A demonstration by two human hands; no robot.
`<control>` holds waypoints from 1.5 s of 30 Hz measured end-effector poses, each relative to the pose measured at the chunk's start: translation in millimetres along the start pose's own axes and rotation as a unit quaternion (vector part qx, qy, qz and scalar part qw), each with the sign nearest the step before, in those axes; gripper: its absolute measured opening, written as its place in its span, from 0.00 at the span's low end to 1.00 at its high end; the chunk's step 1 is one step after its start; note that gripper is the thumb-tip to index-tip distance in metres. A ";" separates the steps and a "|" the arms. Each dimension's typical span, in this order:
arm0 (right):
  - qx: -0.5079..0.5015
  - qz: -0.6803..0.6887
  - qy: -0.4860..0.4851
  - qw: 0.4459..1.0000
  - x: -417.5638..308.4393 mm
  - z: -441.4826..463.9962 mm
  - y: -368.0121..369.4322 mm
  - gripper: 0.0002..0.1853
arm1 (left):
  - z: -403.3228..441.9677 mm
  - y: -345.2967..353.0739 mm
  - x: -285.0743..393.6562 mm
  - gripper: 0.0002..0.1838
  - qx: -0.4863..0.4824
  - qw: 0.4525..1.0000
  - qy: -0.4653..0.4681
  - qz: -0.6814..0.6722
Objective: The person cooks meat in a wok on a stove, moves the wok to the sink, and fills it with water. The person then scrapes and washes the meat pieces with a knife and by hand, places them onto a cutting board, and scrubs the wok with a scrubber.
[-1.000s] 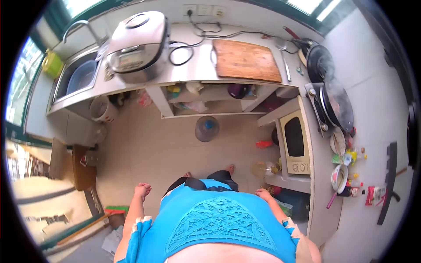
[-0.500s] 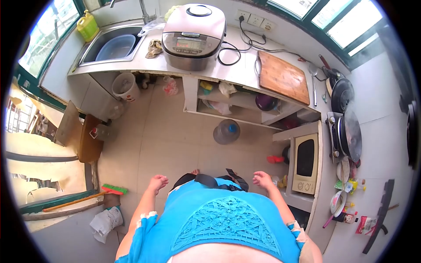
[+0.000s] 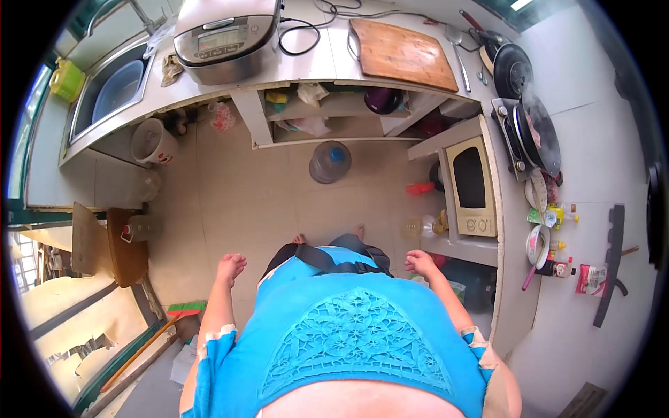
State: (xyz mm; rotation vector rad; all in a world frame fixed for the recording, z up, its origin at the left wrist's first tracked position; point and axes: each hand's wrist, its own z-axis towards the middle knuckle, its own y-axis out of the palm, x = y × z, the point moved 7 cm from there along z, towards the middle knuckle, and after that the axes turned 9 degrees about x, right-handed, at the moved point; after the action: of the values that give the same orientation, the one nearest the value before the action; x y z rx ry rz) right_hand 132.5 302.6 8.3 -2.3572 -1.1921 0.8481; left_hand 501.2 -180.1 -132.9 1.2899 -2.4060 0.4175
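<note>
Pale floor tiles (image 3: 244, 195) are spreading beneath the left hand (image 3: 231, 269) and right hand (image 3: 420, 262), both hanging half-curled and empty. One green broom head (image 3: 187, 308) is resting at the left's eight o'clock, a bottle (image 3: 413, 226) at the right's twelve, a water jug (image 3: 327, 166) farther ahead between.

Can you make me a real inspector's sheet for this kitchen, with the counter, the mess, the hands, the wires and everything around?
Surface: white counter, with a rice cooker and wooden cutting board on it.
Things near the hands: large clear bottle on the floor ahead; broom by the left hand.
Clutter: crumpled cloth beside the rice cooker; bowl and red-and-white packet at right.
Hands: left hand and right hand apart, fingers loosely bent; nothing seen in either.
Cables: black cable looped between rice cooker and cutting board.
Surroundings: sink at left; stove with steaming pan at right; microwave below counter height.
</note>
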 end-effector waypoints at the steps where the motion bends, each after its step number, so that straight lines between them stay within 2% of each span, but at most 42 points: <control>1: 0.000 0.006 0.000 1.000 1.7 -3.8 2.2 0.14 | -2.1 5.7 5.2 0.10 -0.007 1.000 0.004 0.009; 8: -0.017 0.040 0.007 0.999 19.6 -18.2 20.8 0.16 | -10.0 27.9 24.1 0.08 -0.036 0.998 0.021 0.037; 18: -0.013 0.041 0.036 0.998 56.2 -29.8 21.2 0.16 | -22.3 12.3 3.5 0.07 -0.019 0.997 -0.011 0.080; 25: 0.004 0.049 0.039 0.998 61.0 -34.0 12.5 0.15 | -31.5 -3.3 13.1 0.05 -0.007 0.998 0.001 0.058; 26: -0.008 -0.004 0.009 1.000 68.2 -22.4 10.3 0.15 | -33.5 -4.6 17.1 0.05 -0.007 0.998 0.007 0.055; 29: 0.007 0.004 -0.012 1.000 72.8 -15.4 5.7 0.16 | -38.5 -7.2 25.4 0.05 -0.007 0.999 0.022 0.047; 32: 0.004 0.021 -0.020 1.000 69.1 -19.6 5.6 0.16 | -47.8 -8.6 28.1 0.04 -0.008 0.998 0.026 0.051; 35: 0.048 0.098 0.003 0.994 65.3 -34.9 6.2 0.15 | -59.3 -9.3 25.3 0.04 -0.009 0.998 0.020 0.062; 38: 0.035 0.080 0.001 0.996 87.5 -25.9 11.1 0.15 | -65.2 -11.6 13.9 0.04 -0.011 0.997 0.010 0.076; 41: 0.020 0.017 -0.040 0.999 110.3 -7.1 16.4 0.15 | -68.4 -14.4 4.5 0.05 -0.013 0.996 0.005 0.086; 45: 0.008 0.036 -0.031 0.999 108.5 -9.2 21.5 0.15 | -70.6 -18.2 -3.2 0.06 -0.012 0.996 -0.001 0.084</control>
State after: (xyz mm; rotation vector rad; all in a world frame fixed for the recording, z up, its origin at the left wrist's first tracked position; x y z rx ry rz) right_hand 201.4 378.3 -34.5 -2.3885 -1.1257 0.9590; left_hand 531.3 -157.4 -70.4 1.0827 -2.5221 0.4322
